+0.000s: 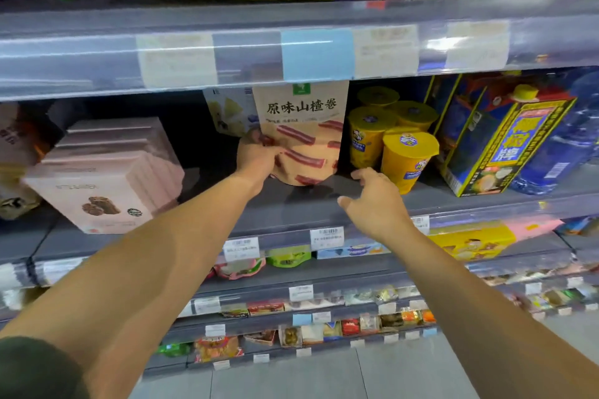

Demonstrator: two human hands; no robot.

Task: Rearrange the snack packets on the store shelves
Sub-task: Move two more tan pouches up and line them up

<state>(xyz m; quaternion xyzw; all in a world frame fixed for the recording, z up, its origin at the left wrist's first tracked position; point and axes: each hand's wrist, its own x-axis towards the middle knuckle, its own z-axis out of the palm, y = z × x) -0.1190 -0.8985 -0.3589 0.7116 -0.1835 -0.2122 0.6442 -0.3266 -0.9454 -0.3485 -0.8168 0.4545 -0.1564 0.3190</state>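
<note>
A beige snack pouch (304, 129) with red strips and black characters stands upright on the grey shelf (317, 201), in the middle of the view. My left hand (257, 157) grips its lower left edge. My right hand (376, 201) hovers just right of the pouch's bottom corner with fingers spread, holding nothing. A white and blue packet (231, 112) stands behind the pouch to its left, partly hidden.
Pink boxes (107, 172) are stacked at the left. Yellow cups (395, 139) stand close to the pouch's right, then blue and yellow boxes (499, 136). The upper shelf's price rail (291, 55) overhangs the pouch's top. Lower shelves hold several small packets.
</note>
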